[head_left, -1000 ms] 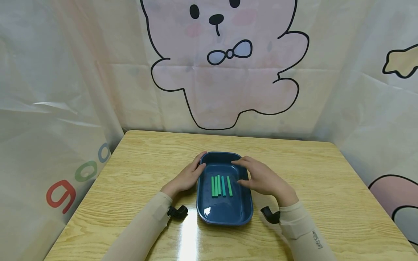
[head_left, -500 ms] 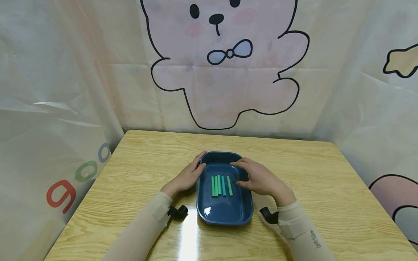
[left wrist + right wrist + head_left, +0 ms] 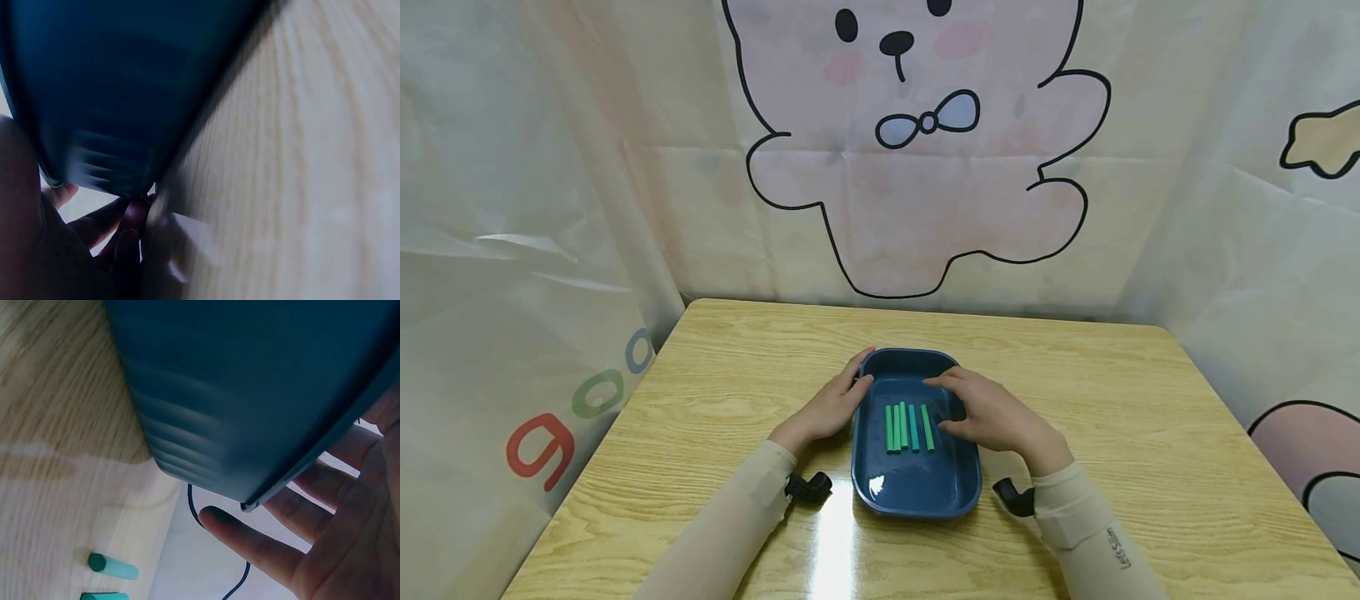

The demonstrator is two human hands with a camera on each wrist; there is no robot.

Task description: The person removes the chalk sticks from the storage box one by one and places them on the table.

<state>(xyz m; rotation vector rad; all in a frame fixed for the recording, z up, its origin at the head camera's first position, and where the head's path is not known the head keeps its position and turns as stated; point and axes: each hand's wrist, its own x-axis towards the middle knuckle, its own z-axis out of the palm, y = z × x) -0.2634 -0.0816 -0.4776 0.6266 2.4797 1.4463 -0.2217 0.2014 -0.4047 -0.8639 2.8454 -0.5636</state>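
A deep blue rectangular tray (image 3: 917, 490) stands upright on the table, with several short round green sticks (image 3: 897, 429) and a bluer one (image 3: 913, 429) lying side by side inside. My left hand (image 3: 826, 408) holds the tray's left wall near the far corner, thumb at the rim; the left wrist view has its fingers against the outside (image 3: 106, 222). Over the right rim reaches my right hand (image 3: 1000, 412), thumb and fingers apart, to the right of the sticks with nothing between them. The right wrist view shows two teal sticks (image 3: 114, 566) on the table outside the tray.
A light wood-grain table (image 3: 745, 342) extends on all sides of the tray. Behind it hangs a cloth with a bear drawing (image 3: 910, 225). Black wrist cameras sit under both sleeves (image 3: 722, 525). A dark cable (image 3: 239, 584) appears beyond the table edge in the right wrist view.
My right hand has shifted slightly left, further over the tray and closer to the sticks. The left hand, tray and sticks stay where they were.
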